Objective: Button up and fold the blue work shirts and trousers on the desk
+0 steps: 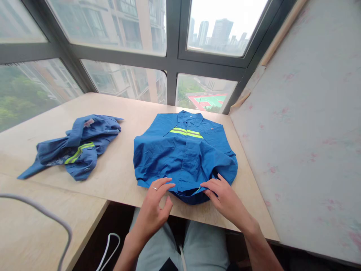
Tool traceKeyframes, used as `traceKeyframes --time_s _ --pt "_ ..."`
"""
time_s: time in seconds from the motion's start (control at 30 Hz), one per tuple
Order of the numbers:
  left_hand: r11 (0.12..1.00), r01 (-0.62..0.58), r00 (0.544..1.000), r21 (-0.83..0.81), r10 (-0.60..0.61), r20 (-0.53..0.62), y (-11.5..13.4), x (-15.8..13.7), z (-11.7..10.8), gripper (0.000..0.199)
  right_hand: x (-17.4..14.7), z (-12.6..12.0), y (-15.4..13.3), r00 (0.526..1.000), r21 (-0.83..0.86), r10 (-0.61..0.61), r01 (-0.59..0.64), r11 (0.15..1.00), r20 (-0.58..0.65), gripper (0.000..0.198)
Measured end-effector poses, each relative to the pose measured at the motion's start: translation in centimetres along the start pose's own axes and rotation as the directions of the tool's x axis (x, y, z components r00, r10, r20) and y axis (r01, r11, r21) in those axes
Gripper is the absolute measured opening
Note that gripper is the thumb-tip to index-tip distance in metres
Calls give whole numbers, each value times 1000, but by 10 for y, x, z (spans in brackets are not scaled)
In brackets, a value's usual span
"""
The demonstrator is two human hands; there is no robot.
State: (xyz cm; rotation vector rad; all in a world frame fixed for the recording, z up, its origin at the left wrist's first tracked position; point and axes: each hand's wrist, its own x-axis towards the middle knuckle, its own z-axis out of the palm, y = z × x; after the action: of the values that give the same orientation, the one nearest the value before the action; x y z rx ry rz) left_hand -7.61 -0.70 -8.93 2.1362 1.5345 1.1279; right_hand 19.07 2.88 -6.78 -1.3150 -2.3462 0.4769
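A blue work jacket [169,154] lies front up on the table, its collar toward the window and a yellow-green reflective band across the chest. At its near hem my right hand [227,199] pinches the fabric edge between thumb and fingers, and the hem gapes slightly there. My left hand [155,210], a ring on one finger, is by the hem further left. Its fingers are stretched and the thumb stands apart, with nothing gripped. Whether its fingertips touch the cloth is hard to tell.
A crumpled blue garment [84,141] with a reflective strip lies on the left of the pale wooden table [124,162]. Windows [124,30] close off the back, a papered wall [304,143] the right. A grey cable [42,210] curves at lower left.
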Motion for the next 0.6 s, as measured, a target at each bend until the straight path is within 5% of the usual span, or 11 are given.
traceKeyframes --time_s 0.13,0.3,0.43,0.6 --pt "995 12 999 -96 -9 35 5 10 22 20 12 -4 -32 1000 0 -12 12 1000 -12 20" --pt "993 97 994 -70 -94 50 -20 6 51 17 32 23 -58 988 -41 56 -50 998 141 20" --pt "993 93 995 -71 -90 43 -30 -1 57 21 38 42 -57 953 -127 186 -160 979 239 21" --pt "994 61 998 -88 -58 38 -34 -3 55 33 34 49 -41 951 34 206 -219 975 232 29"
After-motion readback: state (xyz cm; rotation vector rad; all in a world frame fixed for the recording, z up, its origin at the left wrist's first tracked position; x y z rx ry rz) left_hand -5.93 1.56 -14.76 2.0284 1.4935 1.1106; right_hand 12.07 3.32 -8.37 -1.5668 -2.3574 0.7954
